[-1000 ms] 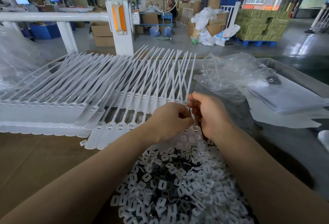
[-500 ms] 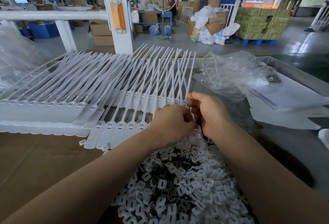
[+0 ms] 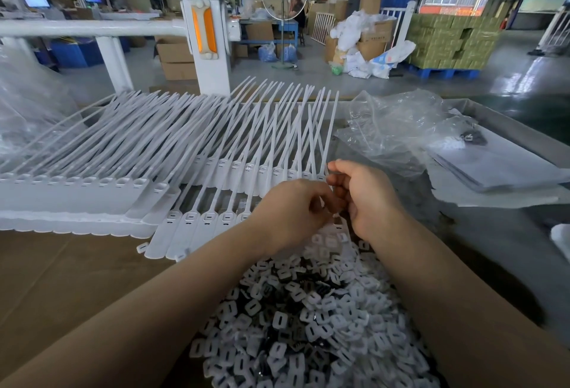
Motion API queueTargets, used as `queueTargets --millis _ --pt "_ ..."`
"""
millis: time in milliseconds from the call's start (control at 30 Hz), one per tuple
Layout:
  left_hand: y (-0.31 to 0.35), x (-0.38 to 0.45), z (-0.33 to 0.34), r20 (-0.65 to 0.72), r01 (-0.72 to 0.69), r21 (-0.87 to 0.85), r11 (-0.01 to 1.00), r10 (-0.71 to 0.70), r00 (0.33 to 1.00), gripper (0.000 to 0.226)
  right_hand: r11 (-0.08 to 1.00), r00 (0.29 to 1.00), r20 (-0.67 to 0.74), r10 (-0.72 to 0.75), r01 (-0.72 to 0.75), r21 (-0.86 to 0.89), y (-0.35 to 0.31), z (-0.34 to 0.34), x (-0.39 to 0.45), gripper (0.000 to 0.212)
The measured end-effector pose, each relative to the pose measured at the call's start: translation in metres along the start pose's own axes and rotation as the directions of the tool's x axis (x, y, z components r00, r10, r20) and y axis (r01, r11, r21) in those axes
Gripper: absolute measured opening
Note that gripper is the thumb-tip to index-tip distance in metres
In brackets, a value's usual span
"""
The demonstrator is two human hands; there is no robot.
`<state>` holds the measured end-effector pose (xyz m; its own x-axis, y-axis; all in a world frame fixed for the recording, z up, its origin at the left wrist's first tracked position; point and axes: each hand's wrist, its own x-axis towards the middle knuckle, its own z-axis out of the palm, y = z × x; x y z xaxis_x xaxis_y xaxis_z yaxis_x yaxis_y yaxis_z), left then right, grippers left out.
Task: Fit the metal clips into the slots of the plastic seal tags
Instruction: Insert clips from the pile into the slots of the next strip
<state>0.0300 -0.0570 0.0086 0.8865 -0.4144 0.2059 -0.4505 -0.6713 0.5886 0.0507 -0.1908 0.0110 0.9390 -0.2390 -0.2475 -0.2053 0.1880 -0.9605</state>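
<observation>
Rows of white plastic seal tags (image 3: 197,221) lie side by side on the table, their thin tails fanning away from me. A heap of small white clips with dark metal pieces (image 3: 308,319) sits close in front of me. My left hand (image 3: 290,211) and my right hand (image 3: 364,196) meet over the right end of the near row, fingers curled. Between them a small white piece (image 3: 337,227) shows at the fingertips; which hand pinches it is hidden.
Crumpled clear plastic bags (image 3: 398,131) and flat packed sheets (image 3: 493,165) lie to the right on the grey tray. More bagged plastic (image 3: 27,100) is at far left. A white post with an orange reflector (image 3: 203,29) stands behind the table. Brown cardboard (image 3: 61,279) covers the near left.
Both hands have dropped slightly toward me, from the tag heads of the far row down to the right end of the near row. They stay pressed together.
</observation>
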Motion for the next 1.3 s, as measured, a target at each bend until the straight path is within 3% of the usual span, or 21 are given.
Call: queueTargets --millis 167,467,667,833,1000,1100,1300 --pt "-0.004 -0.004 -0.003 0.030 -0.136 0.051 0.989 0.134 0.990 0.017 1.000 1.000 -0.004 0.003 -0.003 -0.003 0.000 0.000 0.000 0.013" --pt "0.000 -0.006 -0.004 0.048 -0.204 0.140 0.969 0.200 0.979 0.015 1.000 1.000 -0.005 0.015 -0.015 0.009 -0.002 0.002 -0.005 0.016" --pt "0.000 -0.006 -0.002 0.049 -0.207 0.164 0.965 0.201 0.978 0.020 0.999 1.000 -0.004 0.030 -0.030 0.022 -0.003 0.002 -0.007 0.018" --pt "-0.004 -0.005 -0.009 0.064 -0.134 -0.020 0.991 0.135 0.989 0.024 0.999 1.000 -0.017 0.007 -0.007 0.040 -0.004 -0.003 -0.003 0.020" --pt "-0.012 -0.002 -0.019 0.005 -0.040 -0.017 0.999 0.040 0.999 0.020 0.988 0.996 -0.076 0.054 -0.042 0.149 -0.007 -0.010 0.001 0.015" --pt "-0.013 -0.004 -0.025 0.041 -0.021 -0.058 0.998 0.024 0.999 0.021 0.972 0.990 -0.092 0.109 -0.087 0.218 -0.009 -0.013 0.002 0.016" --pt "-0.009 -0.009 -0.019 0.169 -0.131 0.098 0.987 0.113 0.979 0.031 0.971 0.988 -0.091 0.129 -0.107 0.215 -0.009 -0.014 0.004 0.017"
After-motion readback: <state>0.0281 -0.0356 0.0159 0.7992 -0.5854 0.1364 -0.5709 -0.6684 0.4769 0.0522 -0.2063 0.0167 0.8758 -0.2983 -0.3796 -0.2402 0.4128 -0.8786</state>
